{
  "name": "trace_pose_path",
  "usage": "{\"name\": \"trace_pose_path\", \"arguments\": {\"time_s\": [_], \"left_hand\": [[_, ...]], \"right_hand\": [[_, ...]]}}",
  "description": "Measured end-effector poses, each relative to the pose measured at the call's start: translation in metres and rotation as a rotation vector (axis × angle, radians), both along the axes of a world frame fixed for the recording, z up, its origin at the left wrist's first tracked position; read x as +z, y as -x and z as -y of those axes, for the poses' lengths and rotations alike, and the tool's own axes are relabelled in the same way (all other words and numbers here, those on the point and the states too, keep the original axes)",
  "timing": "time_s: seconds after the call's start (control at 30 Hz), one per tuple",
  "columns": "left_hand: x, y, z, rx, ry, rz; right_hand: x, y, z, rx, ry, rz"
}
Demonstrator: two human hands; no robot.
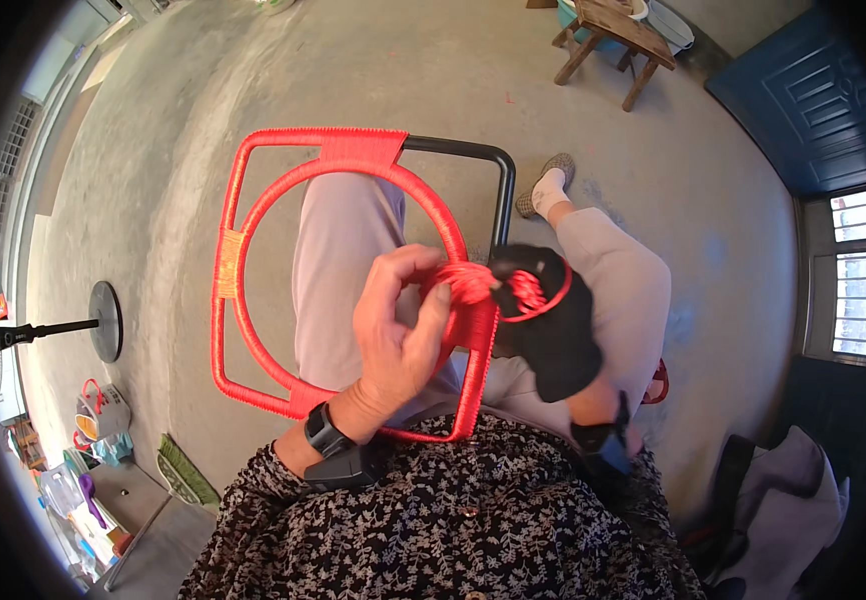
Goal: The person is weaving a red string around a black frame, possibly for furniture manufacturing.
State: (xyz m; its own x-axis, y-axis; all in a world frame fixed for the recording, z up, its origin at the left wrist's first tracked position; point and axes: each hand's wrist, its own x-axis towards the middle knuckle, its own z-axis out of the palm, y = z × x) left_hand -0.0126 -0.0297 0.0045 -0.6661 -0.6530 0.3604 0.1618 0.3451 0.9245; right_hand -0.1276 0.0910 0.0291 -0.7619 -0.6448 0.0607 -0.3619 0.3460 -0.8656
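A square tube frame with a round inner ring point(250, 345) lies across my lap, wound tightly in red cord. A yellow-orange band covers its left joint, and its upper right corner is bare black tube. My left hand point(400, 325) is bare and closed, thumb and fingers pinching a bundle of red cord point(470, 283) at the frame's right side. My right hand point(553, 320), in a black glove and slightly blurred, is closed around the same bundle. A loop of cord curves over the glove. The right fingertips are mostly hidden.
A wooden stool point(628, 35) stands at the far right before basins. Blue doors point(803, 100) are on the right. At left are a round black stand base point(106, 322), a white bucket point(103, 410) and a green broom point(185, 468). A grey fabric-covered thing point(788, 500) sits lower right.
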Motion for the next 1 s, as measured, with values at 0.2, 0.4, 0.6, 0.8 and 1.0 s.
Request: {"name": "trace_pose_path", "arguments": {"time_s": [0.2, 0.4, 0.6, 0.8, 1.0], "left_hand": [[-0.017, 0.001, 0.000, -0.277, -0.842, 0.169], [-0.015, 0.003, -0.001, -0.338, -1.074, 0.133], [-0.014, 0.003, 0.001, -0.359, -1.095, 0.135], [-0.017, 0.004, 0.002, -0.348, -1.096, 0.103], [-0.010, 0.006, -0.002, -0.435, -1.172, 0.144]], "right_hand": [[-0.035, 0.040, -0.122, -0.136, -0.044, -0.026], [-0.051, 0.095, -0.197, -0.614, 0.698, 0.448], [-0.046, 0.064, -0.126, -0.121, 0.778, 0.857], [-0.040, 0.013, -0.058, 0.323, 0.012, 0.353], [-0.030, 0.011, -0.041, -0.179, 0.700, 1.207]]}}
